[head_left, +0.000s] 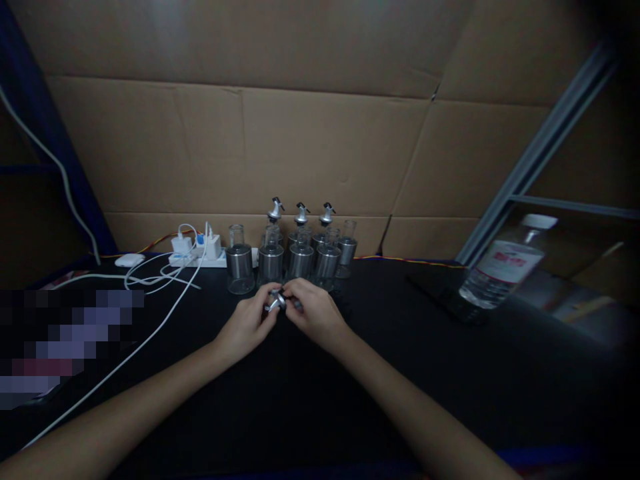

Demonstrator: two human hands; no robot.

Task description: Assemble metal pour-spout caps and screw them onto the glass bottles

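Observation:
Both of my hands meet over the black table just in front of a cluster of small glass oil bottles [300,257]. My left hand [247,325] and my right hand [315,310] are both closed around one small silver pourer cap [277,301], pinched between the fingertips. Three bottles in the back row carry silver pourer spouts [301,213]. Several bottles in the front row have metal collars and open necks, among them one standing at the left end [239,263].
A white power strip [197,253] with plugged chargers and loose white cables [150,313] lies at the left. A large plastic water bottle [505,263] stands at the right beside a metal frame bar. Cardboard panels wall off the back.

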